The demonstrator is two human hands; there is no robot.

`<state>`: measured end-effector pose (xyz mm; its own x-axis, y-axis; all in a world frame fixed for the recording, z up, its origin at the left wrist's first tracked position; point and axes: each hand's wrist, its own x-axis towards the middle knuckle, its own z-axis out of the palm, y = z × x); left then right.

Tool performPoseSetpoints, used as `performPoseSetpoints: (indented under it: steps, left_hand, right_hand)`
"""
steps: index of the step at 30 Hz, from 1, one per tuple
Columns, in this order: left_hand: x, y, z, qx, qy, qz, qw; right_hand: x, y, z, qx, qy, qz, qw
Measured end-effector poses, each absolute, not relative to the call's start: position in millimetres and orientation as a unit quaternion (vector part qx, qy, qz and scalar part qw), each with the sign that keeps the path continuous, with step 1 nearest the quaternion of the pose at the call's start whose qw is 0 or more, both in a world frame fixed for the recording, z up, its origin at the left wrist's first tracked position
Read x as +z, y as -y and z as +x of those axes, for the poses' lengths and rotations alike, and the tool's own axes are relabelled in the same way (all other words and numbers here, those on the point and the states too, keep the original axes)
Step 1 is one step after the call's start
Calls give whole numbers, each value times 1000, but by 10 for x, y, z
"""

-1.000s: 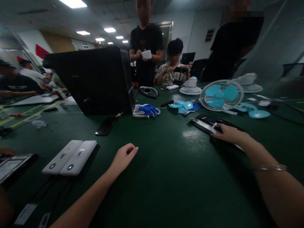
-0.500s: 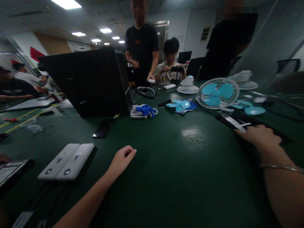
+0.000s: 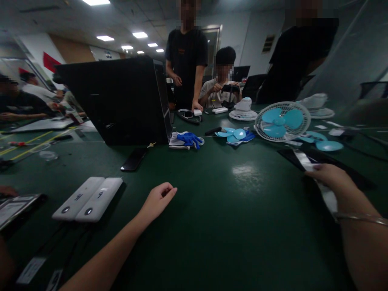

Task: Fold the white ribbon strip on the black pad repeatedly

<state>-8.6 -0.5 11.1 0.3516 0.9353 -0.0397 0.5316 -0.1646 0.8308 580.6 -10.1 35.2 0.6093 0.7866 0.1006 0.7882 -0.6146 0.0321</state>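
Observation:
My right hand (image 3: 335,180), with a bracelet at its wrist, pinches a shiny white strip (image 3: 304,160). The strip runs under the hand and hangs down towards the wrist; I cannot tell whether it is paper or plastic. Beneath it lies a flat black sheet or pad (image 3: 353,171) on the table. My left hand (image 3: 158,200) rests on the green tabletop (image 3: 224,226) with its fingers curled in, and no object shows in it. Two white power-bank-like blocks (image 3: 101,200) lie side by side to its left, and a black phone (image 3: 133,159) lies beyond it.
A large black computer case (image 3: 118,101) stands at the back left. Blue-and-white gloves (image 3: 188,139), blue fan blades (image 3: 233,133) and a white fan cage with blue blades (image 3: 281,121) lie along the far side. Several people are around the table.
My right hand has lifted the white strip off the black sheet and drawn it a little towards me. My left hand keeps its curled pose. A person opposite has set a small white object down.

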Motion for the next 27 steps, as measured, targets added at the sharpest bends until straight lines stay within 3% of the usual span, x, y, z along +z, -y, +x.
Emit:
performPoseSetpoints:
  steps: [3,9,13,16,20,24,27]
  left_hand:
    - [89,1,-73,281,-497,707,417]
    - [117,-16,-20,323,-468,581,583]
    - [212,16,12,274,-449,497,690]
    - [232,53,18,204,-417,574,674]
    - [216,89,21,141,-401,644,636]
    - [178,95,27,126,-398,656,628]
    - [127,88,26,116,-391,667,623]
  right_hand:
    - [473,17,5540,12,459,-886,69]
    - [615,-72,4315,116,652,-726,185]
    - [706,229,3412,297,819,-451,194]
    - [761,413,3082,338,843,-392,148]
    - [692,275,3331,311,837,-439,103]
    - [588,-54,4144,68,694,-708,114]
    - [563,-121,4787,-18,573,-812,108]
